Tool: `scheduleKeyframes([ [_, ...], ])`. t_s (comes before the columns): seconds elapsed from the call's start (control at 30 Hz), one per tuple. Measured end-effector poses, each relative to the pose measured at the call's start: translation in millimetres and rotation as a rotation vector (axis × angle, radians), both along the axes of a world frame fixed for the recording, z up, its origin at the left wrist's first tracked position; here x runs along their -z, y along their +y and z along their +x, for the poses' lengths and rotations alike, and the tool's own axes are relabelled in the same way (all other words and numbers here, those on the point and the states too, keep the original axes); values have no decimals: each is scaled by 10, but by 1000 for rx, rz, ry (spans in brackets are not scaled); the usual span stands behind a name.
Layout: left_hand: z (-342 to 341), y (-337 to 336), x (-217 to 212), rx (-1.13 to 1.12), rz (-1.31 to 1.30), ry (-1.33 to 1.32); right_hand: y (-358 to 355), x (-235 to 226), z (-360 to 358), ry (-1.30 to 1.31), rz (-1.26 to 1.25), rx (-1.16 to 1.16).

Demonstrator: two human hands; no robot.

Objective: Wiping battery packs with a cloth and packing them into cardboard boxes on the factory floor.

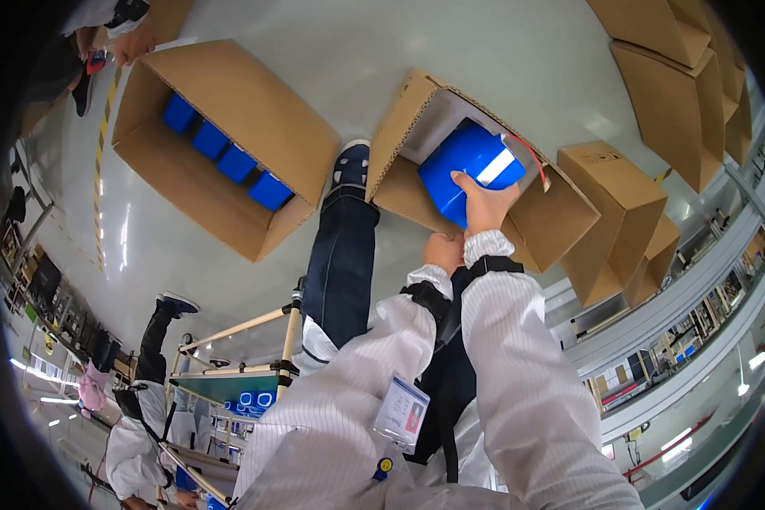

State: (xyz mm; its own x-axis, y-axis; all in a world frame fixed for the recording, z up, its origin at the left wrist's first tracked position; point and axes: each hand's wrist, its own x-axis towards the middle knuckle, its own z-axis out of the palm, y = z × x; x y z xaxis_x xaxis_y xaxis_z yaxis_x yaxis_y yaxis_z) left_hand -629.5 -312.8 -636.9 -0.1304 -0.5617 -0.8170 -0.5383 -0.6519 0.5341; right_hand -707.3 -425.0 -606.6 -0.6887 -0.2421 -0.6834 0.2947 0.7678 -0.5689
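My right hand point(484, 204) grips a blue rectangular block point(467, 161) with a white label and a thin red wire point(531, 157). The block sits half inside an open cardboard box point(561, 225) on the pale floor. My left hand point(444, 251) is just below, curled on the near wall of that box. Both arms are in white striped sleeves. My leg in dark jeans and a dark shoe point(350, 166) stands beside the box.
A second open cardboard box point(272, 127) to the left holds several blue blocks point(225, 153). Closed cartons point(654, 76) are stacked at the right. Another person's hand point(132, 42) shows at top left. A person in a white coat point(136, 425) stands by a metal cart frame point(255, 357).
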Motion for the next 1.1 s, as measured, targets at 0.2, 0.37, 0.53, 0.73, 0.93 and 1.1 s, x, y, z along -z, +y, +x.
scheduleKeyframes([
  [0.2, 32, 34, -64, -12, 367, -136, 3, 558, 162, 115, 75, -201],
  [0.37, 46, 60, -11, 15, 409, -52, -239, 804, 279, 152, 134, -211],
  [0.53, 76, 183, -23, 36, 476, 28, -335, 926, 387, 213, 152, -175],
  [0.73, 141, 135, -65, 9, 513, 87, -386, 907, 523, 265, 198, -186],
  [0.93, 128, 58, -77, -25, 536, 160, -332, 1266, 435, 387, 130, -173],
  [1.1, 209, 56, -58, -47, 561, 193, -405, 1131, 536, 307, 195, -145],
])
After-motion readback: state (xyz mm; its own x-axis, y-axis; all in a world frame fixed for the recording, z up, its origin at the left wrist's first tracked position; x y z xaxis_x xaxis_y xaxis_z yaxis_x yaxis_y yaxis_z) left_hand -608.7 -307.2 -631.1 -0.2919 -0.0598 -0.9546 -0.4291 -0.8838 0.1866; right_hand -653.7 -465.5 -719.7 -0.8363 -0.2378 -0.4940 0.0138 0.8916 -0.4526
